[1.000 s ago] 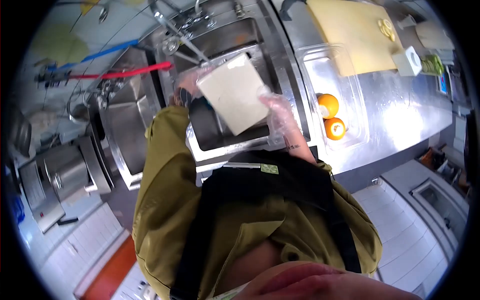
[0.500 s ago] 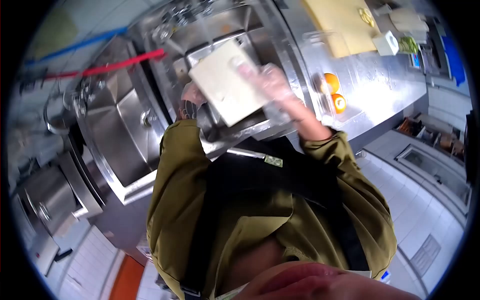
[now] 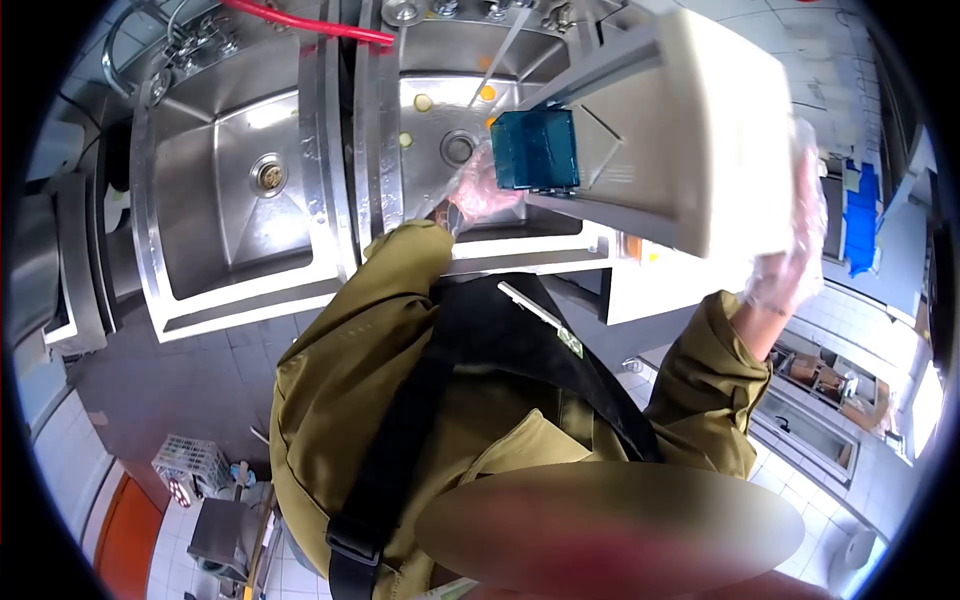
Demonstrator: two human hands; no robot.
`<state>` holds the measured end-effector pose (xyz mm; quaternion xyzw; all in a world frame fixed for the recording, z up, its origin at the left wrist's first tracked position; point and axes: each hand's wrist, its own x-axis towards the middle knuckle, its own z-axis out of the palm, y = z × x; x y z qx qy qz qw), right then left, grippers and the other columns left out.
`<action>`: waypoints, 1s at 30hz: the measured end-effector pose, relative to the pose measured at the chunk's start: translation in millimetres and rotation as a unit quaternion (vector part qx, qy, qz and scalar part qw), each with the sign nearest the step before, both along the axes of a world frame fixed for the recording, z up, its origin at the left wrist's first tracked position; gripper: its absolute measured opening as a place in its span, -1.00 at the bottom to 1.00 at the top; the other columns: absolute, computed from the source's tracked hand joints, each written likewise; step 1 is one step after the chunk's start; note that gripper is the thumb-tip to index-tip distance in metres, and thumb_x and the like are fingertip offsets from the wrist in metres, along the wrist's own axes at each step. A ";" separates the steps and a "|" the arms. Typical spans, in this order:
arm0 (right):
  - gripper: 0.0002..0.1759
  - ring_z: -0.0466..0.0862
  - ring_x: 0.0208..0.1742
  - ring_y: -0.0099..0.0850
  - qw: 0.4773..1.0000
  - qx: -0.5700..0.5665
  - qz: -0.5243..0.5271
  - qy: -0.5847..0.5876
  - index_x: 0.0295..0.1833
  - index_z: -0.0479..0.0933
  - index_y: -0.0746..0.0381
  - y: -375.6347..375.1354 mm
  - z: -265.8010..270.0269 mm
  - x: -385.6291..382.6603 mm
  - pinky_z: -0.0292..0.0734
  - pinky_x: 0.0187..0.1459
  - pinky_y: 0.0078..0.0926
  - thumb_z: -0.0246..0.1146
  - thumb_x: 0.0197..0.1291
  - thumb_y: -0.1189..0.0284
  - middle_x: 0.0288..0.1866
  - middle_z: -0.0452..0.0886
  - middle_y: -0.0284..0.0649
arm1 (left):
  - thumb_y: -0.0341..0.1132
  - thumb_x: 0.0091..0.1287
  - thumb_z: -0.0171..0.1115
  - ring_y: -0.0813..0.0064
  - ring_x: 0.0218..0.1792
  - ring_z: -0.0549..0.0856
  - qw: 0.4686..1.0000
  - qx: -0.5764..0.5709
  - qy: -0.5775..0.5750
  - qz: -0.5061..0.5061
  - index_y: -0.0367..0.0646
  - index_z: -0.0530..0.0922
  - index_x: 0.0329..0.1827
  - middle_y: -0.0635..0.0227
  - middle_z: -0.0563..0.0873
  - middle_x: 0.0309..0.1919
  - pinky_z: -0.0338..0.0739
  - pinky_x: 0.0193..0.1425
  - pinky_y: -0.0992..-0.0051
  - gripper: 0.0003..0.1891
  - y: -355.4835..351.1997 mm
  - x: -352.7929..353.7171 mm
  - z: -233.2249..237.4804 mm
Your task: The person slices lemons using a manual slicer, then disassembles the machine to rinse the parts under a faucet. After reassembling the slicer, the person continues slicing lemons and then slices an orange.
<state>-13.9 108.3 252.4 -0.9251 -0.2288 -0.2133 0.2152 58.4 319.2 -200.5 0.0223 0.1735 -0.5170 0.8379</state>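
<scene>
A large white slicer point(image 3: 640, 150), with grey side rails and a V-shaped slot, is held tilted over the sink's right side, close to the camera. At its left end is a teal box point(image 3: 537, 150). My left hand point(image 3: 485, 190), in a clear glove, is closed at the box's lower left edge, its fingertips partly hidden. My gloved right hand point(image 3: 797, 235) grips the far right side of the slicer's broad white end, with some fingers hidden behind it. The white end is blurred.
Below is a steel sink point(image 3: 420, 190) with pale green slices point(image 3: 423, 102), orange bits point(image 3: 488, 92) and a drain point(image 3: 459, 148). A thin water stream point(image 3: 500, 55) falls at the back. Another steel sink point(image 3: 220, 190) adjoins on the left. A red hose point(image 3: 310, 25) crosses the back.
The white slicer has been lifted and turned, moving right and closer to the camera; its teal box now shows. My right hand has moved from its face to its right edge.
</scene>
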 end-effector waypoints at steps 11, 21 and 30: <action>-0.27 0.64 0.17 -0.15 0.853 0.309 -0.419 -0.026 0.37 0.38 0.46 -42.4 -7.2 -140.5 0.50 0.23 -0.29 0.00 0.47 -0.02 0.24 0.58 0.05 | -0.17 0.35 0.30 0.18 0.14 0.63 0.996 -0.081 0.006 -0.039 -0.24 0.57 0.15 0.15 0.67 0.13 0.47 0.37 0.07 -0.59 -12.2 13.9 122.0; -0.33 0.65 0.14 -0.18 0.787 0.384 -0.483 0.029 0.32 0.43 0.43 -158.0 -28.9 -215.2 0.52 0.20 -0.29 0.03 0.45 0.03 0.19 0.61 0.02 | -0.03 0.50 0.09 0.21 0.14 0.62 0.919 0.182 -0.340 0.078 -0.14 0.50 0.29 0.22 0.63 0.19 0.50 0.31 0.14 -0.54 -79.1 56.7 286.8; -0.39 0.66 0.11 -0.20 0.786 0.368 -0.488 0.093 0.27 0.46 0.40 -226.8 -18.2 -231.3 0.54 0.18 -0.29 0.06 0.43 0.07 0.15 0.63 -0.01 | -0.04 0.52 0.04 0.20 0.18 0.60 0.883 0.144 -0.445 0.029 -0.16 0.45 0.31 0.20 0.60 0.20 0.49 0.34 0.15 -0.54 -288.4 -72.2 319.6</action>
